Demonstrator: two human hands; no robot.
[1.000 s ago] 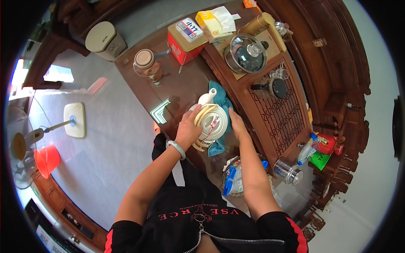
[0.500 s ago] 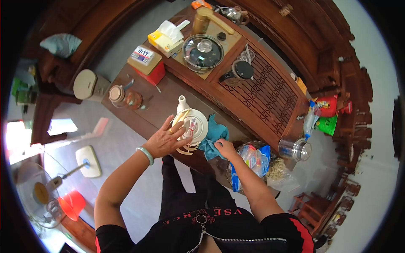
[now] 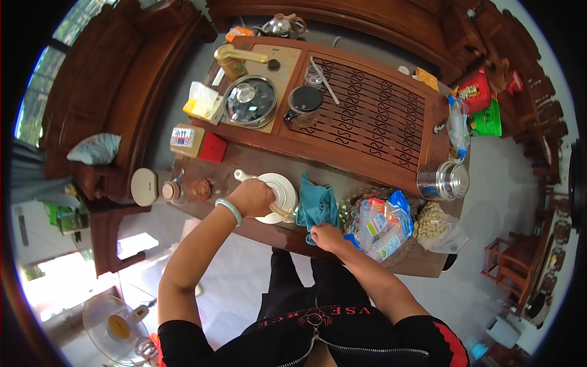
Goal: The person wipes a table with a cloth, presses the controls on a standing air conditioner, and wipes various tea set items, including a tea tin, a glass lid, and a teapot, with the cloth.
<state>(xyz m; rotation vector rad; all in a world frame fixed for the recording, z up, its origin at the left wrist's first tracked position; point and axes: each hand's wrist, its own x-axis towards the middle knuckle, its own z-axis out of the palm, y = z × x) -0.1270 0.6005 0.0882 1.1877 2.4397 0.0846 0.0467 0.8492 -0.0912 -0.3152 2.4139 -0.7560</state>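
Observation:
A white teapot (image 3: 283,194) stands on the dark wooden table, its spout pointing to the upper left. My left hand (image 3: 252,197), with a bracelet at the wrist, is closed round the teapot's pale handle above the lid. Just right of the teapot lies a crumpled teal cloth (image 3: 318,205). The fingers of my right hand (image 3: 328,237) pinch the cloth's lower edge. Cloth and teapot are close together.
A slatted tea tray (image 3: 367,116) with a lidded glass pot (image 3: 251,101) lies beyond. Left are a red tin (image 3: 211,147), a tissue box (image 3: 203,105) and a glass jar (image 3: 173,191). Right are a basket of packets (image 3: 382,223), a nut bag (image 3: 435,226) and a steel canister (image 3: 449,180).
My left hand has gone from resting spread on the teapot to gripping its handle. My right hand has left the teapot's side and taken the cloth's edge. The view has turned.

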